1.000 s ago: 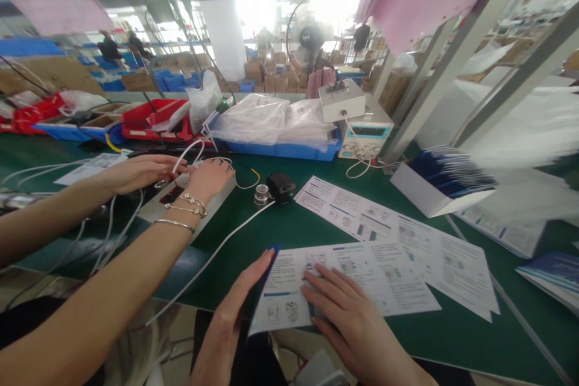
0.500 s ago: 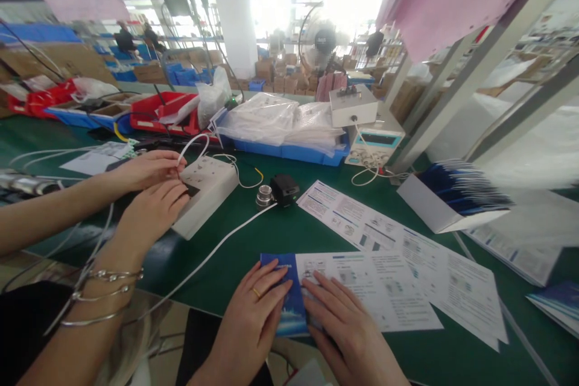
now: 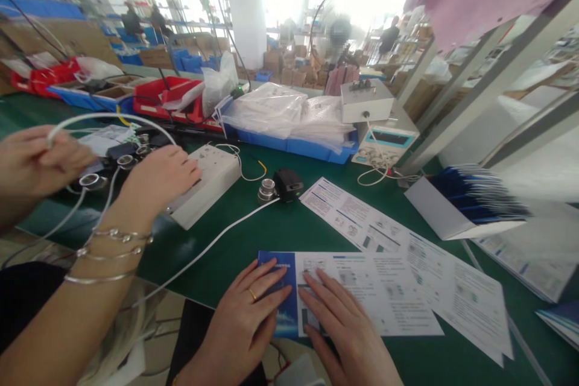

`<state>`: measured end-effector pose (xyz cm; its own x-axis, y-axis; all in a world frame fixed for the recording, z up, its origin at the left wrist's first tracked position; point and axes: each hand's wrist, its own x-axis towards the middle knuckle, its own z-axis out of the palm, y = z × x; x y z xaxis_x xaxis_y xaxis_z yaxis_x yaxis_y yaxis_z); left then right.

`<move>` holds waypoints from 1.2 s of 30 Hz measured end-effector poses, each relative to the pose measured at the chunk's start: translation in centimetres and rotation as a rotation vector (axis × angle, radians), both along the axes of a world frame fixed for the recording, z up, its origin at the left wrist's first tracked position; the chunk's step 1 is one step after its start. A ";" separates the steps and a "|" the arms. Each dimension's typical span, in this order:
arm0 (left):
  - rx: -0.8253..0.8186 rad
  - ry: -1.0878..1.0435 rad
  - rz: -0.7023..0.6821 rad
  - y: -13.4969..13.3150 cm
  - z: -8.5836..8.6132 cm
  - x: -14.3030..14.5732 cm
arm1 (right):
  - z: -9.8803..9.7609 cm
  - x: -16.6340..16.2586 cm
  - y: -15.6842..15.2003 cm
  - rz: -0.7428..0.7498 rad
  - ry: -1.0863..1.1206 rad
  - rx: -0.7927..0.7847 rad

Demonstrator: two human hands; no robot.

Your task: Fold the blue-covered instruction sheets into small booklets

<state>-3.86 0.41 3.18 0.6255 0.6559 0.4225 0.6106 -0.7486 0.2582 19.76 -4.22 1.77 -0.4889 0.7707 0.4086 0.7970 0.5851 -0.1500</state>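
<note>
Surface: a green table (image 3: 280,229), its near edge just under the wearer's wrists.
Room: a bright workshop hall; red and blue bins stand far beyond the fingertips, and a slanted metal frame post rises to their right.
Left hand (image 3: 244,325): comes up from the bottom edge, palm down and flat, a ring on one finger.
Left fingers (image 3: 271,297): spread and stretched out, gripping nothing, pressed on the blue folded flap at the left end of the leaflet (image 3: 357,289).
Right hand (image 3: 348,329): lies flat just beside the left, palm down, wrist at the bottom edge.
Right fingers (image 3: 316,286): extended and a little apart, holding nothing, resting on the white printed panel of the leaflet right at the fold line.
Leaflet: lies on the table under both sets of fingertips and runs off to their right; a second unfolded sheet (image 3: 407,241) lies beyond it, partly overlapped.
Beyond the fingertips: a white cable (image 3: 217,238) crosses the table to a small black device (image 3: 287,184) with a metal cylinder (image 3: 266,190) touching its left side.
Left of the fingers: a co-worker's hand (image 3: 158,178) with bracelets on the wrist rests on a white power strip (image 3: 205,184); the co-worker's other hand (image 3: 36,160) grips a loop of white cord.
Right of the fingers: a stack of blue booklets (image 3: 470,202) in an open white box.
</note>
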 end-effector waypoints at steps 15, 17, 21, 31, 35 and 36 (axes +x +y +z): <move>0.035 -0.019 0.022 0.0 0.1 0.0 | 0.1 0.1 0.0 0.000 -0.006 -0.001; 0.042 -0.021 0.020 -0.1 0.0 0.0 | -0.1 0.1 0.0 0.000 -0.007 -0.005; 0.045 -0.021 0.019 0.0 -0.2 0.0 | -0.3 0.2 0.1 0.004 -0.019 -0.001; 0.063 -0.014 0.026 0.1 0.0 0.2 | 0.0 0.0 0.1 0.001 -0.028 0.042; 0.049 -0.015 0.023 0.1 -0.3 0.1 | -0.1 0.0 0.1 0.003 -0.028 0.052; 0.043 -0.019 0.022 0.1 -0.4 0.1 | -0.1 0.0 0.1 0.003 -0.029 0.051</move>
